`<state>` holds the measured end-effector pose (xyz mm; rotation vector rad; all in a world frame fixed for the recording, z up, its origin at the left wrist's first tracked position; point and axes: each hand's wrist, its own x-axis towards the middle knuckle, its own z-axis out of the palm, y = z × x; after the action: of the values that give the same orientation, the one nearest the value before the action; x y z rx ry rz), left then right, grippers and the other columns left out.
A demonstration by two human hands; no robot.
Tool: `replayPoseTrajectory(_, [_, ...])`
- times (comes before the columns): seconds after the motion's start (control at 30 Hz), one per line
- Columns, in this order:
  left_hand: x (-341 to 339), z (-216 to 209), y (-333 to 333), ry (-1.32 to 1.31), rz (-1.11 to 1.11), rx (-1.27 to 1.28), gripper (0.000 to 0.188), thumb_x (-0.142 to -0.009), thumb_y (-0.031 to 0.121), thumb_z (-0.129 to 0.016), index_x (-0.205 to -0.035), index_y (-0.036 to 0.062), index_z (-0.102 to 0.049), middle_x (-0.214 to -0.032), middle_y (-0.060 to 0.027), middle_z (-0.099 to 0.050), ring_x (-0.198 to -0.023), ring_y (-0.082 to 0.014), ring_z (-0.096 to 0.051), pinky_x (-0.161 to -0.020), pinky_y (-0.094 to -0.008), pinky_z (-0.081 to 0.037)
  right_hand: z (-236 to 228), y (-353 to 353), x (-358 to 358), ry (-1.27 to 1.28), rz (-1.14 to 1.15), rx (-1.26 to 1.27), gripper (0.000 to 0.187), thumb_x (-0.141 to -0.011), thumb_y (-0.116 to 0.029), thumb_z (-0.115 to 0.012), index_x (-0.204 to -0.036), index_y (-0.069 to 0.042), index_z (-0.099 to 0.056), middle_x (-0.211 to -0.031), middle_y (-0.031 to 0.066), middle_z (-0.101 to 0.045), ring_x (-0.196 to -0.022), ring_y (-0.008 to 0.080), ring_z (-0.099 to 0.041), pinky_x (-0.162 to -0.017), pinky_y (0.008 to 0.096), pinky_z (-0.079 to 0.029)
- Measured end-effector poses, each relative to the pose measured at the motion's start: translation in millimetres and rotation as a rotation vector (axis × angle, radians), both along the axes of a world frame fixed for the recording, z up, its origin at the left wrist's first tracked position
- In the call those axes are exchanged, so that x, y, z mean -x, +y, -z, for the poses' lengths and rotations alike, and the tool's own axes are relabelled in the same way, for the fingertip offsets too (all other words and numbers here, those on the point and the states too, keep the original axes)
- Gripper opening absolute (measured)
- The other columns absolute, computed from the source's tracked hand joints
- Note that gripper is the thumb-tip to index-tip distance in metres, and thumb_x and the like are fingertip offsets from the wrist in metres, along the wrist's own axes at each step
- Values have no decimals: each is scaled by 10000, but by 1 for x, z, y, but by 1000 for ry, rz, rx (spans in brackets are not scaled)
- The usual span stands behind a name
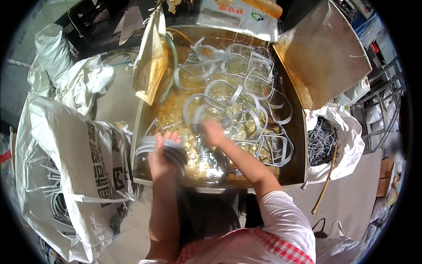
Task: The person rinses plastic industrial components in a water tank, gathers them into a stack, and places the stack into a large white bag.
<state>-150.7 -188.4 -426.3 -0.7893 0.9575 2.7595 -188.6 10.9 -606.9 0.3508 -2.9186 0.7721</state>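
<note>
At the left side of a metal tank of water, my left hand (161,159) grips a stack of grey curved plastic strips (173,152), its fingertips showing above them. My right hand (212,133) reaches over the middle of the tank, beside a looped grey plastic piece (189,108). Motion smears its fingers, so whether they grasp anything cannot be made out. Several more bent grey plastic pieces (288,152) lie spread through the yellowish, glinting water (198,165), mostly toward the back and right.
A large white woven sack (66,145) with grey strips inside stands at the left. To the right, a white sack (347,145) holds small grey pieces, with a thin stick (325,189) leaning on it. Stained panels (325,53) rise by the tank; water falls from an orange cylinder (266,6).
</note>
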Motion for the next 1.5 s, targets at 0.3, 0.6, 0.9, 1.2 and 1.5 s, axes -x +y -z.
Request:
replayPoseTrajectory(0.3, [2, 28, 2, 228, 155, 124, 431, -784, 121, -661, -1131, 39, -419, -878, -97, -540, -765, -249, -549, -716, -351, -474, 37, -15, 9, -655, 134, -256, 448, -695, -237, -611, -1113, -96, -537, -881, 157, -630, -811, 274, -624, -690, 385, -479])
replayPoseTrajectory(0.6, [-2, 40, 29, 269, 247, 487, 439, -829, -10, -511, -1235, -41, -348, -835, -85, -513, -615, -136, -518, -561, -266, -443, -138, 59, -15, -335, 23, 338, 677, -672, -217, -658, -1242, -7, -359, -1091, 188, -540, -986, 280, -539, -827, 360, -440])
replayPoseTrajectory(0.9, [-29, 16, 57, 255, 401, 277, 394, -830, 15, -511, -1193, -28, -362, -823, -93, -541, -577, -151, -532, -548, -271, -447, -176, 74, -88, -313, 603, 859, 437, -799, -318, -625, -1070, -16, -462, -873, 129, -552, -777, 202, -538, -729, 326, -432])
replayPoseTrajectory(1.2, [-27, 23, 53, 371, 419, 142, 451, -802, 26, -565, -1220, -23, -405, -959, -95, -533, -730, -167, -563, -658, -303, -484, -208, 65, -93, -78, 695, 803, 369, -804, -216, -586, -1083, -4, -473, -894, 95, -581, -706, 188, -579, -628, 336, -490])
replayPoseTrajectory(1.5, [-31, 6, 57, 315, 535, 144, 400, -848, 87, -560, -1190, -22, -382, -889, -136, -583, -733, -212, -599, -634, -313, -509, -202, 61, -91, 22, 473, 1424, 436, -669, 16, -572, -1067, -40, -402, -811, 63, -500, -630, 144, -511, -574, 274, -447])
